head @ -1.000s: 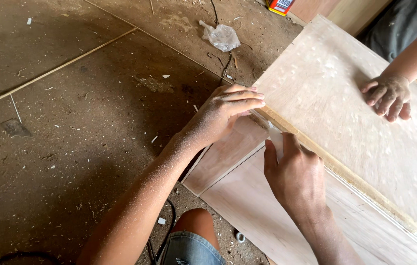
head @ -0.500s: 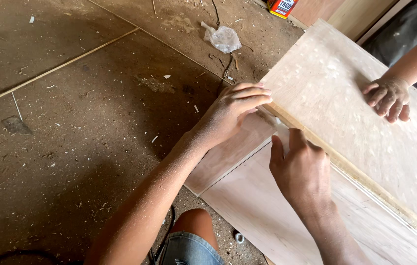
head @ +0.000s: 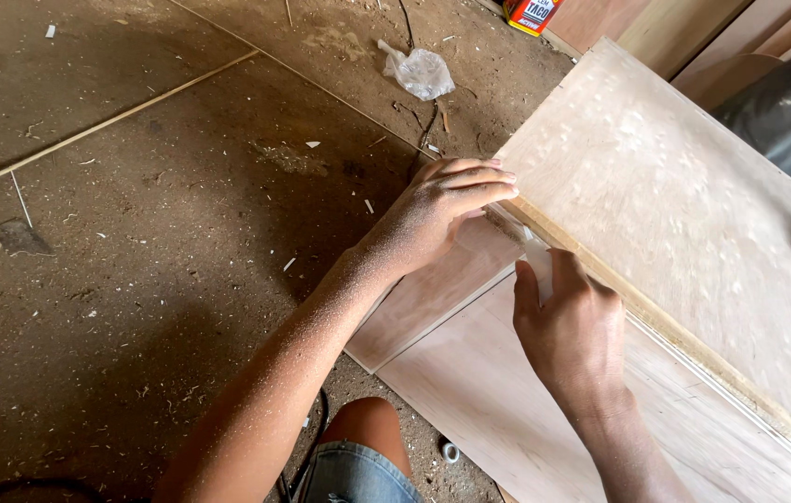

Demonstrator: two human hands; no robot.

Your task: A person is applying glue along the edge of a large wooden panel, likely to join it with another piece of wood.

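Edge strip (head: 545,244) runs diagonally along the plywood panel (head: 675,214) — left hand (head: 437,210) flat above, right hand (head: 568,326) pinching it.

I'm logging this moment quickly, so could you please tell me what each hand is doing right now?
Left hand: open, fingers flat, resting on the plywood panel at its corner.
Right hand: curled against the panel's edge strip; whether it holds anything cannot be told.
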